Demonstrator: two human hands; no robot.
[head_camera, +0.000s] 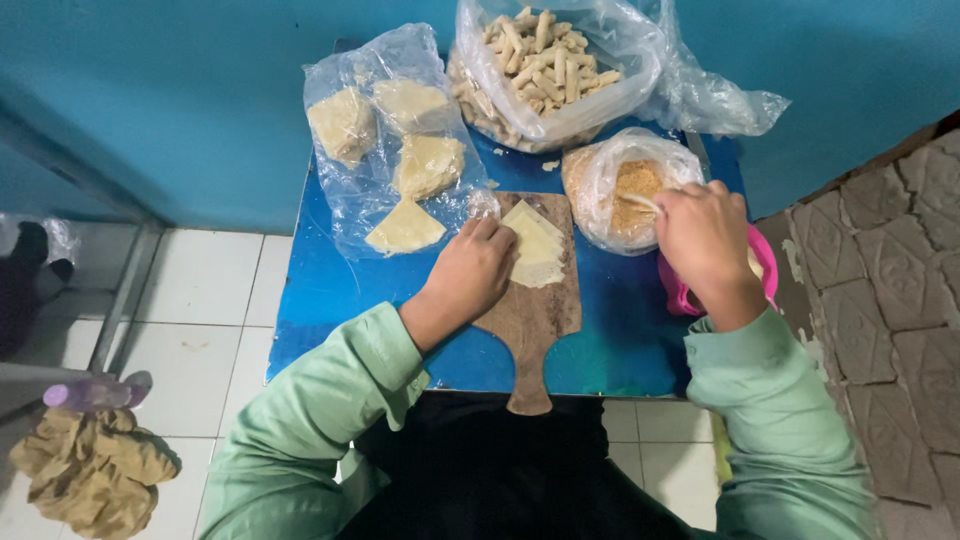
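Left hand (468, 275) fingers curl onto the pastry wrappers (535, 247); right hand (703, 238) pinches a spoon (640, 203) in the filling bag (622, 188), bowl end hidden.

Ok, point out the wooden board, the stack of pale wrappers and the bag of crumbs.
wooden board (530, 325), head view, bare lower middle of the board.
pale wrappers (535, 250), head view, middle of the top sheet.
bag of crumbs (632, 190), head view, the orange crumbs inside.

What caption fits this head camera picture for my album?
Left hand presses pale wrappers on a wooden board; right hand reaches into a crumb bag.
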